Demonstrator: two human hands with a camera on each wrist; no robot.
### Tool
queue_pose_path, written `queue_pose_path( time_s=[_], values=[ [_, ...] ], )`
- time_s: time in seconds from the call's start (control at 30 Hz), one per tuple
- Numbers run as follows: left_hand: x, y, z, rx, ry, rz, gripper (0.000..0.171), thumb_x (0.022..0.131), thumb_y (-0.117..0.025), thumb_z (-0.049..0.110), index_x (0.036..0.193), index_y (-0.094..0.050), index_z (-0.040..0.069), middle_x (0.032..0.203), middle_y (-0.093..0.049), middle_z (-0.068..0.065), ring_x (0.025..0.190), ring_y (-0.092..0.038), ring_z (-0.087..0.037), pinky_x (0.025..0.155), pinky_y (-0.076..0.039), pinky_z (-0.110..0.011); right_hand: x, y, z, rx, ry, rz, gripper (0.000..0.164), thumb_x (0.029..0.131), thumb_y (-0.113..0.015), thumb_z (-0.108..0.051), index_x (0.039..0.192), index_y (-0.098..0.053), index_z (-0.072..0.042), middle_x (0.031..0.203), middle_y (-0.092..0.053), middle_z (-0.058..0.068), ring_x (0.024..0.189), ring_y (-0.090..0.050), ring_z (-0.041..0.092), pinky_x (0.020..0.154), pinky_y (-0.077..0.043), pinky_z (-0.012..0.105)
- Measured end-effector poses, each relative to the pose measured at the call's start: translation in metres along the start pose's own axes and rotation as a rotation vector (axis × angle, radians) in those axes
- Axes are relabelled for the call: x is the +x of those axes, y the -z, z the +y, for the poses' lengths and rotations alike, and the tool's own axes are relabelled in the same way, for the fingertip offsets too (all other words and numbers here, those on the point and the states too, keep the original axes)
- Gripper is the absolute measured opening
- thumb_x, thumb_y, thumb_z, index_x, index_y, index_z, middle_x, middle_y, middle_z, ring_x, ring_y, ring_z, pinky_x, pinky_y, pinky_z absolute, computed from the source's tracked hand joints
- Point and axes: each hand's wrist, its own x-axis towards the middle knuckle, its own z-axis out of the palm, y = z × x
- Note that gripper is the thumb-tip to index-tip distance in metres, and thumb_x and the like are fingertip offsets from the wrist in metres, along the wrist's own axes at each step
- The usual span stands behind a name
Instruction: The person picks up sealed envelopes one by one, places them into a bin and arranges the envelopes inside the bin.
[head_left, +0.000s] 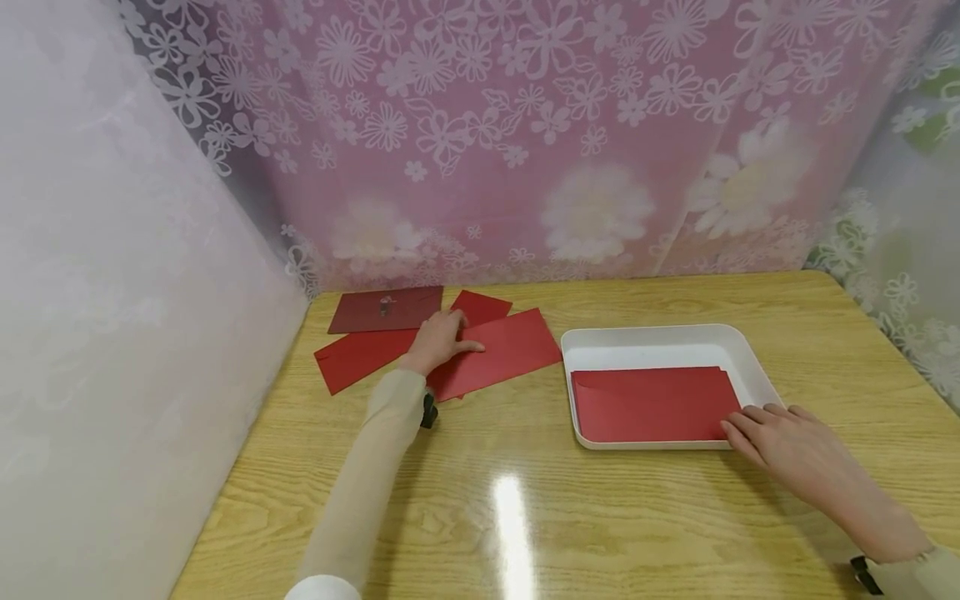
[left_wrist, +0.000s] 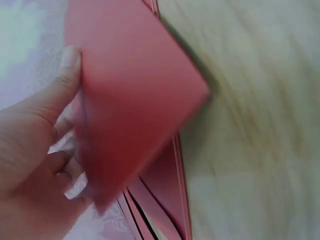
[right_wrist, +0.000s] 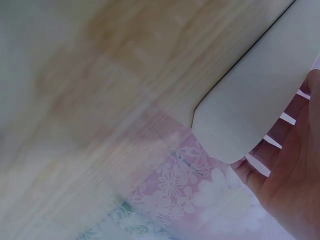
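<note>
Pinched by the left hand (head_left: 437,340) just left of the tray (head_left: 652,357), itself gripped by the right hand (head_left: 798,450), the top envelope (head_left: 506,354) is best lifted without dragging the envelopes beneath (head_left: 482,308).

Red envelope (head_left: 510,354) held slantwise over other envelopes (head_left: 367,357), just below centre; white tray (head_left: 652,358), lower right, stacked red envelopes (head_left: 652,406) inside.

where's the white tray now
In the head view, the white tray sits right of centre on the table, the right hand at its right edge.
</note>
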Motion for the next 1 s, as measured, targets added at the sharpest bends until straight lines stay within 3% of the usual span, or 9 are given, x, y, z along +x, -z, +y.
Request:
queue_pose_path(
  time_s=[0.17,0.43,0.6,0.8,1.0],
  values=[
    [-0.005,0.004,-0.001,0.041,-0.081,0.113,0.038,0.100,-0.060,0.040,0.113,-0.064,0.005,0.099,-0.061,-0.011,0.090,-0.055,-0.026,0.083,-0.048,-0.039,0.001,0.001,0.002,-0.016,0.038,0.007,0.095,0.103,0.012,-0.049,0.104,-0.074,-0.007,0.101,-0.069,0.007,0.089,-0.064,0.031,0.069,-0.054,0.049],
    [-0.011,0.009,0.003,0.218,-0.229,0.446,0.030,0.108,-0.050,0.030,0.105,-0.067,0.006,0.094,-0.062,-0.009,0.087,-0.056,-0.027,0.074,-0.045,-0.038,0.001,0.000,0.001,-0.002,0.022,0.010,0.096,0.103,0.010,-0.053,0.104,-0.074,-0.007,0.100,-0.069,0.006,0.088,-0.065,0.031,0.070,-0.054,0.050],
    [-0.013,0.016,0.010,0.307,-0.289,0.589,0.029,0.108,-0.049,0.031,0.101,-0.065,0.008,0.096,-0.060,-0.008,0.089,-0.054,-0.026,0.074,-0.040,-0.036,0.002,0.000,0.001,-0.008,0.030,0.019,0.097,0.102,0.012,-0.053,0.103,-0.074,-0.007,0.099,-0.069,0.006,0.088,-0.065,0.031,0.068,-0.054,0.049],
    [-0.013,0.029,0.027,0.359,-0.321,0.676,0.028,0.109,-0.049,0.030,0.099,-0.063,0.008,0.095,-0.060,-0.008,0.089,-0.055,-0.026,0.073,-0.039,-0.036,0.001,0.001,0.000,-0.005,0.029,0.003,0.097,0.102,0.011,-0.052,0.105,-0.074,-0.007,0.101,-0.069,0.006,0.090,-0.065,0.031,0.071,-0.054,0.049],
    [-0.016,0.044,0.053,0.347,-0.342,0.699,0.028,0.109,-0.049,0.029,0.100,-0.062,0.007,0.097,-0.060,-0.009,0.091,-0.055,-0.026,0.074,-0.039,-0.036,0.001,0.000,0.000,-0.003,0.015,0.005,0.091,0.105,0.004,-0.054,0.104,-0.074,-0.008,0.100,-0.069,0.005,0.090,-0.065,0.030,0.070,-0.054,0.048]
  ],
)
